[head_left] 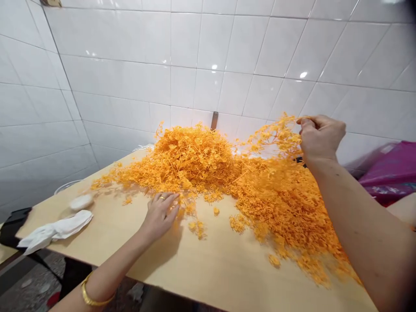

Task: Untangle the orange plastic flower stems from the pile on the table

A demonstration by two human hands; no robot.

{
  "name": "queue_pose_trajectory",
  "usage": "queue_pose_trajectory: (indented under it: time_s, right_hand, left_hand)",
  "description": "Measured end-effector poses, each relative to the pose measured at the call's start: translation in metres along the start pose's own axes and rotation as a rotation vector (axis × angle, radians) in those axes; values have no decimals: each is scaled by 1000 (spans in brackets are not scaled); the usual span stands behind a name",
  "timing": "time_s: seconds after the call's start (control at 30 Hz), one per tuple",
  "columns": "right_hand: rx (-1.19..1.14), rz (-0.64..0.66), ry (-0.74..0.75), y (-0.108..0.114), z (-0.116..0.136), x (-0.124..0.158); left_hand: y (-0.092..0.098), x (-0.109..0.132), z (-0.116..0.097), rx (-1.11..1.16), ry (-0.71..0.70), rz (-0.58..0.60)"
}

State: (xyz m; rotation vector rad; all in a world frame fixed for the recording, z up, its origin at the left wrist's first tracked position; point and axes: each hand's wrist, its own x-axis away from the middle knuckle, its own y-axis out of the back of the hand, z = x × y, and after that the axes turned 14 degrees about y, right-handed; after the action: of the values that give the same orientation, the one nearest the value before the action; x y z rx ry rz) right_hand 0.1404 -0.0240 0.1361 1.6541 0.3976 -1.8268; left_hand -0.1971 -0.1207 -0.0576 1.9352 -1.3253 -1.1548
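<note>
A large heap of orange dried flowers (pixel 195 156), on thin branching stems, lies on the table against the wall. It spreads into a second, lower mass (pixel 289 212) at the right. My right hand (pixel 321 136) is raised above that mass, closed in a pinch on the stem end of an orange flower sprig (pixel 276 136), whose tips point left. My left hand (pixel 160 216), with a ring and a gold bracelet, is at the heap's front edge. Its fingers are bent, with thumb and fingertips closed on a small orange sprig (pixel 188 206), partly blurred.
Loose orange bits (pixel 198 227) lie on the pale wooden table (pixel 211 264). At the left are a crumpled white tissue (pixel 58 229) and a round white object (pixel 81 202). A white tiled wall (pixel 130 73) stands behind. A purple bag (pixel 393 169) is at the right.
</note>
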Motion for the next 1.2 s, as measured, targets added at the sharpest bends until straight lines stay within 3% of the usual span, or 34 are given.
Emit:
queue_pose_trajectory:
  time_s: [0.1,0.2,0.27,0.4,0.5,0.6,0.77,0.9,0.97,1.07,1.2]
  right_hand:
    - [86,-95,-6,-13,21,8]
    - [168,-17,50,-33,34,32]
    - [250,141,90,-48,37,55]
    - [355,634,111,-73,34,97]
    - [345,796,129,-80,30,113]
    - [215,735,100,-77,32,113]
    - [-77,496,-77,-62,54,105]
    - [-157,439,-117,-48,69,104]
    - [-148,402,-108,-40,72,106]
    - [-149,351,-36,-30,76,112]
    - [-113,395,181,-21,92,131]
  left_hand:
    - [2,-6,-9,-99,66,15]
    - [4,-1,-11,-168,44,68]
    - [7,4,-8,-194,30,101]
    - [17,11,2,-218,88,136]
    - [27,14,4,-266,76,153]
    - [34,15,-4,-366,58,145]
    - [36,12,-26,-519,125,1]
    - [39,9,-41,-547,125,86]
    - [43,9,-49,-535,114,137]
    - [50,10,-64,-431,38,96]
    - [36,15,-86,-169,-191,58]
